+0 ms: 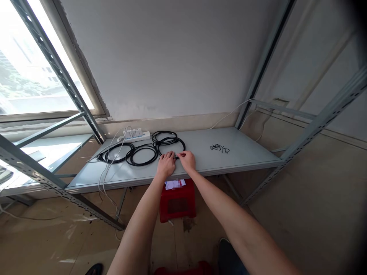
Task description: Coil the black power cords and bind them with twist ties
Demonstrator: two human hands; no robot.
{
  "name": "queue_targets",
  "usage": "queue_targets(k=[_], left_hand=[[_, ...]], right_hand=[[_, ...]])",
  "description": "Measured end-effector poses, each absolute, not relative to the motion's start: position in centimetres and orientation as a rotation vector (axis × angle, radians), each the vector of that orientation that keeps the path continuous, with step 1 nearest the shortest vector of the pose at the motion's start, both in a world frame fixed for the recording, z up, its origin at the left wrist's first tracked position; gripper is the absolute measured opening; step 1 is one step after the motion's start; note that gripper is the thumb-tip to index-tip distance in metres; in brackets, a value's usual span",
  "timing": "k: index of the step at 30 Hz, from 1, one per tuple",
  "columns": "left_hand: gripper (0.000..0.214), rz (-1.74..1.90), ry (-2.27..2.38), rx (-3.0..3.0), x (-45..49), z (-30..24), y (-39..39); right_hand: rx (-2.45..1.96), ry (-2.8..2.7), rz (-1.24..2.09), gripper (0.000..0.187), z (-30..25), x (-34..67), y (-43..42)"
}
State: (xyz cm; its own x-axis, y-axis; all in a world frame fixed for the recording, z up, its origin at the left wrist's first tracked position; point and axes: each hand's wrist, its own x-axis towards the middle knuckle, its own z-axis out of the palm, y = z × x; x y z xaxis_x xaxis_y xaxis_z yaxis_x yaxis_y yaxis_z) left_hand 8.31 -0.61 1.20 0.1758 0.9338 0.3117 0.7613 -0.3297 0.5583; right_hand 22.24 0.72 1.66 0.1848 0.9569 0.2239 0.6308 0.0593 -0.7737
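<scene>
Across the back, pale wall (pixel 172 57). Set before it, grey slotted metal rack (pixel 306 131), with window (pixel 43 88) at left. Within the rack, pale shelf (pixel 243 152). Below its front edge, red stool (pixel 177 212). On the shelf, left of centre, black cable in loops: left coil (pixel 116 163), middle coil (pixel 140 165), right coil (pixel 184 144), side by side. Behind these, against the wall side, white power strip (pixel 145 135) with plugs in. At the front of the right coil, both hands: left hand (pixel 166 164) palm down, fingers slightly spread, grip impossible to tell; right hand (pixel 188 161) just beside, thumb and forefinger pinching the right coil's cable. Farther right, well apart, thin black ties (pixel 220 148) in a loose tangle.
</scene>
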Motion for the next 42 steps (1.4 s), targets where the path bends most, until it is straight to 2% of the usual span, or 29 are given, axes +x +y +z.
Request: queue_targets(k=[9, 15, 22, 26, 33, 42], left_hand=[[0.026, 1.13, 1.442, 1.76, 8.4, 1.5, -0.8], [0.019, 1.116, 1.438, 1.823, 8.4, 1.6, -1.0], [0.018, 1.063, 1.508, 1.91, 8.3, 1.4, -0.8], [0.024, 0.974, 1.551, 2.078, 8.2, 1.4, -0.8], [0.028, 0.872, 1.638, 2.154, 8.3, 1.6, -0.8], [0.021, 0.925, 1.599, 2.17, 8.1, 1.0, -0.4]], right_hand=[[-1.492, -1.586, 0.402, 0.037, 1.1, 22.7, 0.9], [-1.493, -1.656, 0.291, 0.018, 1.0, 22.4, 0.5], [-1.605, -1.7, 0.41, 0.026, 1.2, 22.0, 1.2], [-1.725, -1.518, 0.533, 0.021, 1.8, 21.1, 1.6], [-1.706, -1.475, 0.39, 0.022, 0.8, 20.2, 2.2], [-1.672, -1.465, 0.452, 0.018, 0.8, 20.5, 1.9]])
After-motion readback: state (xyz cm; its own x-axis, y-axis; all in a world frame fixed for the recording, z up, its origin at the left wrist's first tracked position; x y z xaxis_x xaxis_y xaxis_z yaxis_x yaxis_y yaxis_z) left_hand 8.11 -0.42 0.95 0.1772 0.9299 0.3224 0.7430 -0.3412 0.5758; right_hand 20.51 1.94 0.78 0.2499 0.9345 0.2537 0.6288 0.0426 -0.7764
